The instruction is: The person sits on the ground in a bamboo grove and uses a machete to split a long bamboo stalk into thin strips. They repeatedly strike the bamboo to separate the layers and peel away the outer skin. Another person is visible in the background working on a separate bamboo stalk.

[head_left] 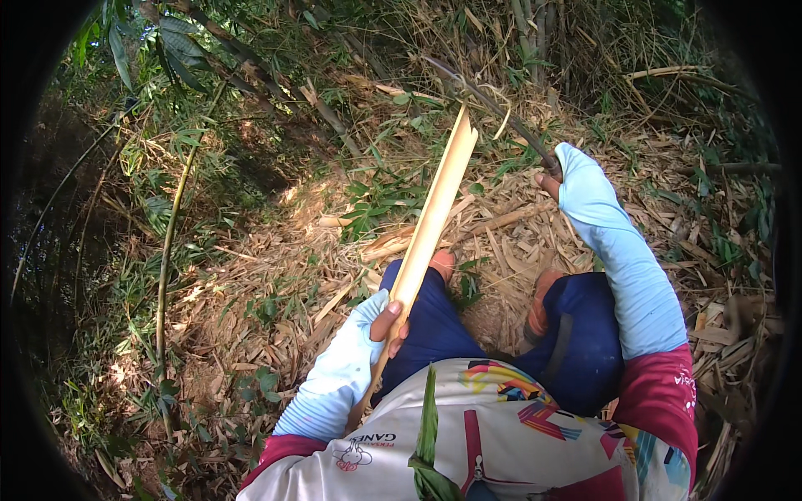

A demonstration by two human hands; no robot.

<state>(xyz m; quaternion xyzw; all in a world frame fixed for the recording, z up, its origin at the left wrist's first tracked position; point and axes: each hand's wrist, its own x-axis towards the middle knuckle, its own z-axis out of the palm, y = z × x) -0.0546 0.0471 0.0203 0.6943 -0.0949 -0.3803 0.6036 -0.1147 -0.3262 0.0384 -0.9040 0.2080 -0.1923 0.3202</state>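
Note:
A long split strip of bamboo [434, 204], pale on its inner face, slants up and away from my lap. My left hand [389, 327] is closed around its lower part, with the thumb across the strip. My right hand [551, 179], partly covered by a light blue sleeve, grips the handle end of a long dark machete [505, 110]. The blade points up and to the left, beside the strip's far end. Thin curled shavings [504, 121] hang near the blade; whether the blade touches the strip I cannot tell.
Dry bamboo leaves and chips [251, 284] litter the ground around my feet. A thin upright stalk [171, 225] stands at the left. Bamboo stems [334, 121] and undergrowth crowd the far side. A green leaf [428, 417] lies against my shirt.

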